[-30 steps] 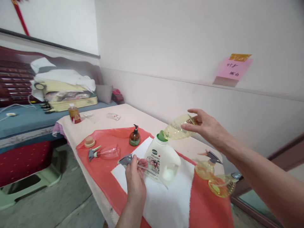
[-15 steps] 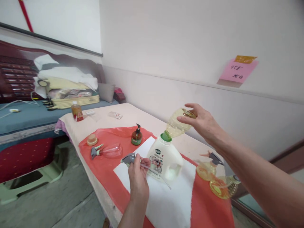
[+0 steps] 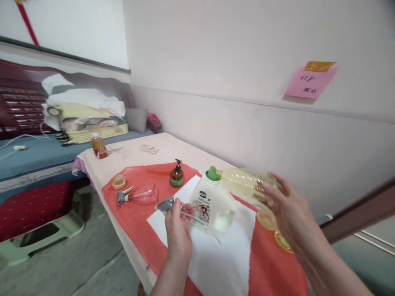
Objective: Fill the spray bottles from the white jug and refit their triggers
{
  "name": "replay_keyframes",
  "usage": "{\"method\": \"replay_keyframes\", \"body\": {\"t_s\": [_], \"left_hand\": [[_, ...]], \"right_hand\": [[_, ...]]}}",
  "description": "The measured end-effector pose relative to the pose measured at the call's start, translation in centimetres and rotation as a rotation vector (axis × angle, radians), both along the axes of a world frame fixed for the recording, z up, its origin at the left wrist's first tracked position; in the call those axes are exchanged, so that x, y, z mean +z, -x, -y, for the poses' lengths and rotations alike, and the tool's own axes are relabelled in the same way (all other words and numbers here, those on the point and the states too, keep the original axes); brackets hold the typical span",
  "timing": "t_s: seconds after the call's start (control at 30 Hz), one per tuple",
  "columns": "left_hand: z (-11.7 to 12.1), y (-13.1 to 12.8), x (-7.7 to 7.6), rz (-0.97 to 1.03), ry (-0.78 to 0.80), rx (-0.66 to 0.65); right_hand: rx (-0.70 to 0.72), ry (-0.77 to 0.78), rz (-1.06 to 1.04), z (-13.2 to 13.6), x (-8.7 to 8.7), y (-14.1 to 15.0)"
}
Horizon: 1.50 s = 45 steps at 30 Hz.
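Observation:
In my left hand (image 3: 180,228) is a grey spray nozzle (image 3: 166,204), its thin clear tube (image 3: 214,235) slanting down to the right. My right hand (image 3: 285,201) grips the base of a pale yellow see-through bottle (image 3: 245,181), which lies nearly level in the air. The bottle's neck meets the green spout (image 3: 212,173) in the mouth of a white detergent jug (image 3: 200,207). That jug stands upright on a white cloth (image 3: 222,263), a printed label facing me. Whether liquid flows at the neck, I cannot tell.
On the red sheet (image 3: 129,218) are a brown pump bottle (image 3: 177,176), a pink spray bottle (image 3: 143,195) and a tan round lid (image 3: 119,181). Two yellow bottles (image 3: 267,220) stand partly behind my right arm. An amber bottle (image 3: 99,146) is farther back; a red-topped stool (image 3: 37,209) stands left.
My right hand has lowered and moved right, swinging the yellow bottle from steeply tipped to almost level. My left hand still holds the spray nozzle in about the same place.

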State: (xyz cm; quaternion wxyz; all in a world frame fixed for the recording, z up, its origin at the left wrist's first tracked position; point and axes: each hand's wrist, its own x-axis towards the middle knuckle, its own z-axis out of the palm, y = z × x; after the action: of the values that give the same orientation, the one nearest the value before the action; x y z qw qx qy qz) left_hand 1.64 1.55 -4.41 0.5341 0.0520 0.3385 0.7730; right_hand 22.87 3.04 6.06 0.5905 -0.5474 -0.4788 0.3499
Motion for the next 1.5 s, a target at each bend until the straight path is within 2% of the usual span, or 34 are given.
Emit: {"method": "replay_keyframes", "body": {"t_s": [0.1, 0.17, 0.23, 0.3, 0.4, 0.53, 0.83, 0.93, 1.17, 1.33, 1.5], "left_hand": [[0.0, -0.1, -0.1, -0.017, 0.008, 0.009], [-0.1, 0.0, 0.0, -0.022, 0.017, 0.019], [-0.1, 0.2, 0.1, -0.008, 0.033, 0.044], [-0.2, 0.4, 0.2, 0.023, 0.049, 0.07], [-0.4, 0.7, 0.2, 0.054, 0.053, 0.094], [-0.4, 0.4, 0.0, 0.035, 0.067, 0.074], [0.1, -0.9, -0.2, -0.048, 0.049, 0.071], [0.4, -1.6, -0.4, -0.071, 0.022, 0.002], [1.5, -4.0, -1.1, -0.161, -0.046, -0.248], [2.3, -5.2, -1.0, -0.191, -0.052, -0.316], [2.9, -6.1, -1.1, -0.179, -0.007, -0.35]], "right_hand": [[0.031, 0.143, -0.589, 2.6, -5.2, -0.9], [0.014, 0.203, -0.807, 4.4, -8.4, -1.2], [-0.001, 0.262, -0.898, 5.9, -11.3, -1.4], [0.03, 0.31, -0.902, 6.9, -13.6, -1.6], [0.104, 0.336, -0.817, 7.4, -15.6, -2.1], [0.067, 0.348, -0.718, 7.3, -15.9, -2.7], [0.14, 0.341, -0.636, 8.2, -15.7, -2.3], [0.159, 0.326, -0.649, 8.4, -15.7, -1.7], [0.21, 0.285, -0.714, 8.5, -15.2, -0.5], [0.221, 0.278, -0.789, 8.7, -15.3, 0.1], [0.177, 0.243, -0.752, 8.8, -15.6, 0.7]]}}
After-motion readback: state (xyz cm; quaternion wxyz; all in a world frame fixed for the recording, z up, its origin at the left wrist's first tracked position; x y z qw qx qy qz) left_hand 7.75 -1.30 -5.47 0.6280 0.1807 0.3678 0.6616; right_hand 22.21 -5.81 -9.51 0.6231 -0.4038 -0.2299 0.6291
